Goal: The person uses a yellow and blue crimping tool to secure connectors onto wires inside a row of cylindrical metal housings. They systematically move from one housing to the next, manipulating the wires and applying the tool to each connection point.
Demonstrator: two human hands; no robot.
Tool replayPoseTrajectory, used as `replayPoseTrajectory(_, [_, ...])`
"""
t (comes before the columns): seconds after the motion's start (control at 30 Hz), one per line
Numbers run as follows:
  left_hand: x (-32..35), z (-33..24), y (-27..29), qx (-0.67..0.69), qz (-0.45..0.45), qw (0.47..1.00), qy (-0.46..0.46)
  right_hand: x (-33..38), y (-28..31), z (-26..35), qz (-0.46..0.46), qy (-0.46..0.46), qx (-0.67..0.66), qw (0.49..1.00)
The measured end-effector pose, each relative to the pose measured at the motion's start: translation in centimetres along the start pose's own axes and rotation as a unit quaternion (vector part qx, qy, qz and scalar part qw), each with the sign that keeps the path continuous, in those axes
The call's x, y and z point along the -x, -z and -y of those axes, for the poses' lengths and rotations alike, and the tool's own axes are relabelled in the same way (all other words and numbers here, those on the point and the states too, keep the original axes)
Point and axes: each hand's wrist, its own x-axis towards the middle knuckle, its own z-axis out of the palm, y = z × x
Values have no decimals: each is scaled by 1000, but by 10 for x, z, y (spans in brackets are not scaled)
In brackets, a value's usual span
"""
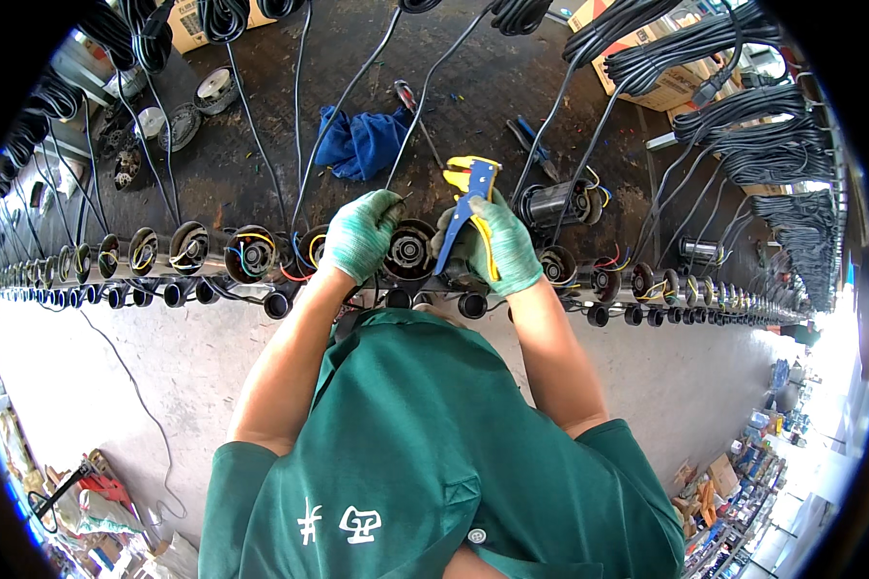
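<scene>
Both my hands wear pale green work gloves. My right hand [502, 246] is closed around a wire stripper [470, 207] with blue and yellow handles, its yellow jaws pointing up and away from me. My left hand [360, 236] is pinched, and a thin dark wire end [406, 199] shows at its fingertips. A black cable [407, 145] runs down from the far side to that hand. Between my hands sits a round motor housing [410, 253], open end up, with a ringed metal centre. The stripper stands to the right of the housing, apart from my left hand.
A long row of similar motor housings [253, 256] with coloured wires lines the bench's near edge. Coiled black cables [772, 150] hang around its far side. On the dark bench [261, 106] lie a blue cloth [362, 143], a screwdriver [406, 95], pliers [533, 145] and a metal cylinder [555, 204].
</scene>
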Motion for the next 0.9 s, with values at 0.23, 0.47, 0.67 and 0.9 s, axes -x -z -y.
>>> replayPoseTrajectory(0.23, [0, -24, 52, -103, 103, 989, -11, 26, 12, -1, -33, 9, 44, 998])
replayPoseTrajectory(0.47, [14, -14, 75, -195, 199, 945, -172, 48, 5, -6, -42, 14, 30, 999])
replayPoseTrajectory(0.67, [17, -10, 61, -208, 202, 940, -181, 55, 4, -9, -53, 9, 19, 998])
replayPoseTrajectory(0.9, [7, -6, 63, -173, 197, 948, -181, 57, 11, -17, -79, -2, 17, 997])
